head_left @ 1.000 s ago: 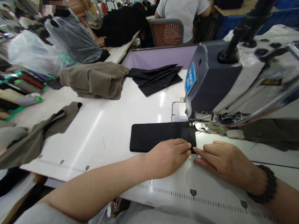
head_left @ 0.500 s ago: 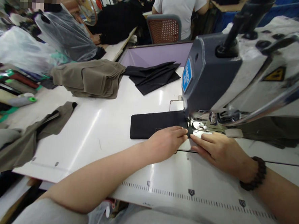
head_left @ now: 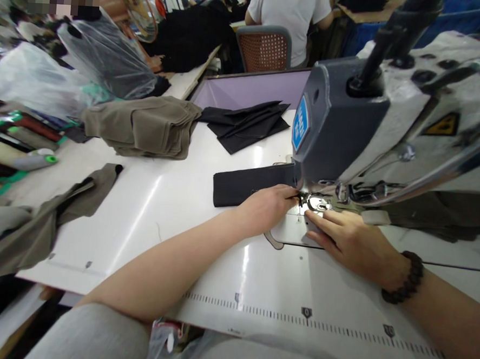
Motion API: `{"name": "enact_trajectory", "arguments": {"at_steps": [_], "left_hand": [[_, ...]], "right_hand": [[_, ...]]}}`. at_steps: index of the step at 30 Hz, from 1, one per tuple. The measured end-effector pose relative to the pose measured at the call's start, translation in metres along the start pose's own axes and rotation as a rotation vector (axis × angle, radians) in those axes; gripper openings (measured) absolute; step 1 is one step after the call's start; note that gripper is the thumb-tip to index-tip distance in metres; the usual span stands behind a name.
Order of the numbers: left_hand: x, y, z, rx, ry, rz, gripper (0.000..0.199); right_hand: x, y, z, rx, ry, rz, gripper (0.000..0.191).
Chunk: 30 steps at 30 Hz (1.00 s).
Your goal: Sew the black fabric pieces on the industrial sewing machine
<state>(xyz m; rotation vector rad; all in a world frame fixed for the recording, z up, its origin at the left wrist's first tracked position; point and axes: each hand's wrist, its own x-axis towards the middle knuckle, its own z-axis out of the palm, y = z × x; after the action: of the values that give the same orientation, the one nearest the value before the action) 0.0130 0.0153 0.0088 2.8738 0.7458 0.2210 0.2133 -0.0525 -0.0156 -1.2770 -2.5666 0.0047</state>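
Observation:
A folded black fabric piece (head_left: 239,186) lies flat on the sewing table, its right end under the head of the sewing machine (head_left: 337,115). My left hand (head_left: 265,208) rests over its near edge, fingertips closed on the cloth just left of the presser foot (head_left: 304,198). Part of the cloth is hidden by that hand. On the near side of the metal foot, my right hand (head_left: 350,243) lies with fingers stretched out on the plate and nothing visible in them. A dark bracelet (head_left: 407,279) circles the right wrist.
Behind the work are a stack of olive-brown fabric pieces (head_left: 141,125) and several black pieces (head_left: 247,123). Another brown piece (head_left: 71,207) hangs off the left side by thread cones (head_left: 33,159). Olive cloth (head_left: 437,213) lies right of the foot. A person (head_left: 288,20) sits beyond.
The black fabric piece has shifted away from me, and its near edge has left the front of the foot. My left hand moved along with it. My right hand has barely moved.

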Motion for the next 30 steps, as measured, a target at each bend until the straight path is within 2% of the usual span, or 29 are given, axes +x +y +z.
{"name": "enact_trajectory", "arguments": {"at_steps": [5,9,13,15,17,19,21,23,24,26,28,30], "left_hand": [[-0.001,0.004,-0.002,0.049,-0.059,0.006,0.022],[-0.003,0.016,-0.004,0.161,-0.097,-0.049,0.025],[-0.002,0.028,-0.004,0.258,-0.114,-0.261,0.033],[-0.002,0.025,-0.008,0.203,-0.125,-0.390,0.038],[-0.008,0.014,-0.021,0.100,-0.126,-0.477,0.042],[-0.020,-0.001,-0.042,0.028,-0.114,-0.520,0.046],[-0.036,-0.012,-0.065,-0.032,-0.069,-0.557,0.054],[-0.052,-0.015,-0.078,-0.554,0.122,-0.501,0.055],[-0.058,-0.014,-0.079,-0.798,0.218,-0.467,0.054],[-0.068,-0.009,-0.069,-1.158,0.366,-0.419,0.050],[-0.074,-0.005,-0.049,-1.235,0.424,-0.460,0.051],[-0.080,-0.003,-0.029,-1.018,0.439,-0.595,0.056]], "right_hand": [[-0.001,-0.001,0.001,-0.023,-0.001,0.009,0.039],[-0.003,-0.001,0.003,-0.036,0.014,0.030,0.040],[-0.004,0.000,0.006,-0.064,0.031,0.034,0.042],[-0.004,0.000,0.006,-0.068,0.040,0.024,0.042],[-0.004,0.000,0.006,-0.062,0.046,0.012,0.041],[-0.003,0.001,0.005,-0.048,0.043,0.001,0.039],[-0.002,0.001,0.003,-0.032,0.022,-0.006,0.039],[-0.001,0.000,0.002,-0.024,0.001,-0.002,0.038],[-0.001,0.000,0.001,-0.021,-0.007,0.000,0.037],[0.000,-0.001,-0.001,-0.015,-0.014,0.004,0.037],[0.000,-0.002,-0.003,-0.011,-0.017,0.002,0.036],[0.000,-0.003,-0.005,-0.014,-0.018,-0.001,0.035]]}}
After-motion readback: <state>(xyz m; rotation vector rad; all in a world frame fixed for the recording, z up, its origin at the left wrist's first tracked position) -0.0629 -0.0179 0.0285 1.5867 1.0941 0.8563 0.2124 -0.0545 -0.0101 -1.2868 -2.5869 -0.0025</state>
